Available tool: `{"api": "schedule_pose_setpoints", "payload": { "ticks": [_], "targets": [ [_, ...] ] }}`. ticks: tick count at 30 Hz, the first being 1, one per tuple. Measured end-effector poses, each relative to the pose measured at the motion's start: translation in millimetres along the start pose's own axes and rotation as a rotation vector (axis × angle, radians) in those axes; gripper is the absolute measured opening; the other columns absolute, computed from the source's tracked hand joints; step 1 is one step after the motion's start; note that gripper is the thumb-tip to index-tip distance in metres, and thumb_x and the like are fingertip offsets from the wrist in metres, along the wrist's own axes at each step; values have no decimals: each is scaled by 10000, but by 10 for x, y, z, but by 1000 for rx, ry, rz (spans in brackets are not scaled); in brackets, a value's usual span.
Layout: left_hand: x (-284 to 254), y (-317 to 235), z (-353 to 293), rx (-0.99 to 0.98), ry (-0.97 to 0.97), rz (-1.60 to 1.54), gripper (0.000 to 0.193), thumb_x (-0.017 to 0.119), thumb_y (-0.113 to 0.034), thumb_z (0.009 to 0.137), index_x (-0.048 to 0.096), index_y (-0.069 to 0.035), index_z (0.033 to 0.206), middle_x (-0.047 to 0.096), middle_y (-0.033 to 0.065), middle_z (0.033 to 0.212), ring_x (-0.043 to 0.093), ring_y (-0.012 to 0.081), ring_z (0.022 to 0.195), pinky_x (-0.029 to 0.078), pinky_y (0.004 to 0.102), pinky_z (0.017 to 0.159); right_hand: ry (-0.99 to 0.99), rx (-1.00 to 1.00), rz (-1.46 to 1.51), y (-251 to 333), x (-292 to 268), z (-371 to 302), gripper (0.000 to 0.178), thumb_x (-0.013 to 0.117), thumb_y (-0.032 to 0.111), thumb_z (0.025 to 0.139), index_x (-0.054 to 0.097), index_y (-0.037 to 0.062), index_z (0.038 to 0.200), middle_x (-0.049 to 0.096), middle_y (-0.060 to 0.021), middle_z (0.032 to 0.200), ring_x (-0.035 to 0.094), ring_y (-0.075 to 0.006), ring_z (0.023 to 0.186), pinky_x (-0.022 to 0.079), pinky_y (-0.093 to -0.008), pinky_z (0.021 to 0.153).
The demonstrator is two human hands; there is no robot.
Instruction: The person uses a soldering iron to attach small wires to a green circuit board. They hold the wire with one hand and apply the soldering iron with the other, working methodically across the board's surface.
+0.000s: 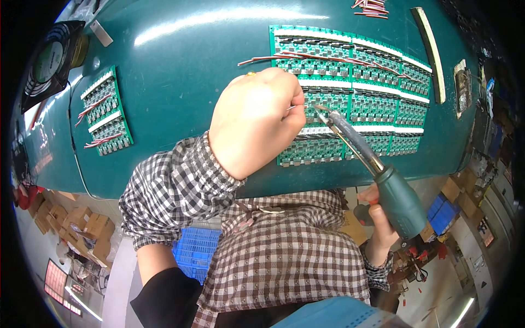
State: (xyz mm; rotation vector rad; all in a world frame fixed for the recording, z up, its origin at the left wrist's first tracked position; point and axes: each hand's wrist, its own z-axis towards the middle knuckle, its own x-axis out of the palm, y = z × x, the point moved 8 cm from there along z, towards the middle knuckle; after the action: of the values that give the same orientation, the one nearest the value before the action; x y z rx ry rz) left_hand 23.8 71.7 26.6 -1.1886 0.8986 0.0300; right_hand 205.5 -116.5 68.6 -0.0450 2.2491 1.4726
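My left hand is closed in a pinch over the left side of a large panel of green circuit boards. A short pale end of a thin wire shows between its thumb and finger; the rest is hidden. In my right hand, at the table's front edge, is a soldering iron with a green handle. Its metal tip points up and left to the boards, just right of the pinched fingers. Whether the tip touches a board I cannot tell. Red and white wires lie across the panel's upper rows.
A smaller board panel with red and white wires lies at the left of the green table. Beyond it stands a black fan. More cut wires lie at the far edge. At right are a pale curved strip and a worn metal-edged block.
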Motion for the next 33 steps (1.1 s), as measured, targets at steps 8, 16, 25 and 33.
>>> {"api": "schedule_pose_setpoints", "payload": {
  "ticks": [8,16,25,33],
  "targets": [
    [13,-22,-30,23,-40,-34,154,660,12,666,547,-78,718,505,16,646,518,171,581,414,309,570,-23,39,70,-7,21,8,577,825,258,725,546,-76,1105,676,-123,846,673,-189,787,543,-298,714],
    [7,-16,-35,18,-61,-38,153,659,2,657,541,-79,713,495,14,639,510,175,580,406,311,570,-41,-27,-41,33,8,7,475,814,264,731,620,-38,1042,685,-99,832,655,-170,753,515,-281,690],
    [10,-16,-43,10,-65,-36,151,657,-5,656,537,-77,714,493,18,635,509,183,578,406,316,571,-45,-54,-61,76,30,33,362,804,251,728,679,-9,947,686,-79,813,639,-166,728,497,-283,665],
    [17,-13,-45,11,-68,-39,151,656,-2,657,533,-72,709,496,19,635,512,181,578,405,319,566,-36,-82,-72,55,30,30,360,805,244,724,679,-13,944,677,-77,805,641,-167,722,500,-282,660]
  ]
}}
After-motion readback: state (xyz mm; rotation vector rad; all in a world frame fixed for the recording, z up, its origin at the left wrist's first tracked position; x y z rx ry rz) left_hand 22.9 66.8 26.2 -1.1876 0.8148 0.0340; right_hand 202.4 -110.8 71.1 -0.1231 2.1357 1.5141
